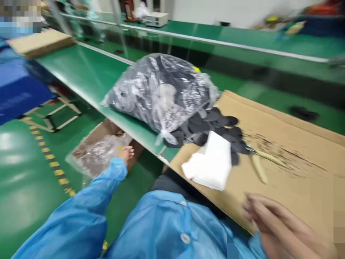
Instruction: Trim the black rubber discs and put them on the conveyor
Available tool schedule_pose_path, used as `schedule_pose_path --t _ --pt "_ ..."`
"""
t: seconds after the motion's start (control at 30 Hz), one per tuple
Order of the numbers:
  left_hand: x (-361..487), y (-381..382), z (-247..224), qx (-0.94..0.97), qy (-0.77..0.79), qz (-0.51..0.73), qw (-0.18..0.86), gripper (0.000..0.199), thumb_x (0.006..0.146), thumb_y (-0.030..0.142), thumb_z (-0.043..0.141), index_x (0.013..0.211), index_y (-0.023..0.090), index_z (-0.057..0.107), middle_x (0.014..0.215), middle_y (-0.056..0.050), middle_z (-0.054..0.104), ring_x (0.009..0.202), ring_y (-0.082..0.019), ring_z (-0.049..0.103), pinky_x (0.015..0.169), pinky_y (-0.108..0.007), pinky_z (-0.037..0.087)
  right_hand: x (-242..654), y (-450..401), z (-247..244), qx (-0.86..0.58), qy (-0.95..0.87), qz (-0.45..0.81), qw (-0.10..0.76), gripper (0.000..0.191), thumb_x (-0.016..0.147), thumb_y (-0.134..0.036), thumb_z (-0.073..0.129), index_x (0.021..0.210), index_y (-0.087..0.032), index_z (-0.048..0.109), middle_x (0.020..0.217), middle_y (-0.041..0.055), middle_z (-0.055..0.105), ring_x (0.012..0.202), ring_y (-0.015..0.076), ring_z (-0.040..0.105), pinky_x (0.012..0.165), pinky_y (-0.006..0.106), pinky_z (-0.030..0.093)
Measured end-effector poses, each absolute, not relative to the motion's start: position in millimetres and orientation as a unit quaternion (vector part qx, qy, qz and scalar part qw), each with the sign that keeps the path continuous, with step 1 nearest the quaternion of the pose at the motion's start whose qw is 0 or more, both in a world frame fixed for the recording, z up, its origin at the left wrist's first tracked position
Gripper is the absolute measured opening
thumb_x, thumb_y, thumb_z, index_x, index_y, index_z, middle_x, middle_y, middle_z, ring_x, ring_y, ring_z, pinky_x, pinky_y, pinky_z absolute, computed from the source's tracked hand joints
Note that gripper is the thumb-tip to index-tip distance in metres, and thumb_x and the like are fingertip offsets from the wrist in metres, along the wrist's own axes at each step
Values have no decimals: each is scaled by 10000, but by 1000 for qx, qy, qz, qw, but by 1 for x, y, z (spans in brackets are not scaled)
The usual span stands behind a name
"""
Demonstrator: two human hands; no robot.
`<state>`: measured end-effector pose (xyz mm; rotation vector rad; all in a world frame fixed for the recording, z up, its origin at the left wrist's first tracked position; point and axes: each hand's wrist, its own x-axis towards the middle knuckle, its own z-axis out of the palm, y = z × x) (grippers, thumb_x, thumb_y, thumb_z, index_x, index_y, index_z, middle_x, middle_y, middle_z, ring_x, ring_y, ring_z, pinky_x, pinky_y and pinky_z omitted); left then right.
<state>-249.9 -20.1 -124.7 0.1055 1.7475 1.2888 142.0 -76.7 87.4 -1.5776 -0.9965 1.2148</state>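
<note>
My left hand [126, 154] is stretched down over a cardboard box [101, 135] on the floor, beside crumpled clear plastic bags [101, 153] in it. Its fingers look apart, and nothing shows in them. My right hand [272, 219] is blurred above the cardboard sheet [296, 201] at the front right, fingers curled together; what they hold, if anything, cannot be made out. White papers [215, 162] lie near it, beside nippers with pale yellow handles [260, 169]. Dark flat rounded pieces [201, 124] are heaped behind the papers, against a tied clear bag of dark pieces [164, 90].
The green bench [88, 72] runs to the far left, where a brown board or carton [40, 41] lies near a person in blue [16, 30]. A blue crate [23, 88] stands at left. Dark scraps [283, 151] litter the cardboard. Yellow-black tape [51, 156] marks the floor.
</note>
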Motion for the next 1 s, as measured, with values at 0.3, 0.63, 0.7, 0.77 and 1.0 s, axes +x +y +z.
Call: schedule_pose_path --t 0.3,0.63,0.7,0.77,1.0 --pt "-123 -67 -86 369 651 477 461 318 847 447 524 766 144 580 616 -26 563 544 -124 497 534 -238 394 127 -40 57 -670 -649 211 291 520 849 -492 520 1235 -148 466 1124 123 578 821 209 582 778 396 492" --pt "-80 -44 23 665 570 416 245 590 803 405 628 1316 177 449 1186 -127 562 1051 -274 540 911 -380 445 122 -16 43 -699 -592 268 297 671 754 -386 599 1324 -99 392 916 61 615 711 188 560 709 363 475" --pt "-72 -33 27 675 571 375 279 627 785 387 651 1342 203 431 1160 -100 588 1053 -290 543 899 -397 451 121 -15 38 -669 -586 307 338 656 743 -335 611 1324 -111 404 837 26 595 631 153 525 659 331 476" --pt "-67 -30 26 666 563 386 301 623 797 320 640 1365 229 402 1203 -71 581 1099 -275 536 929 -392 445 121 -18 35 -626 -594 339 373 662 749 -306 616 1348 -130 398 793 3 563 593 133 496 618 305 472" --pt "-72 -54 22 652 469 499 325 578 826 253 624 1358 199 403 1158 -78 597 1067 -197 584 921 -291 478 126 -52 62 -477 -760 269 350 331 811 -231 624 1140 -211 651 851 47 528 750 152 519 666 285 434"
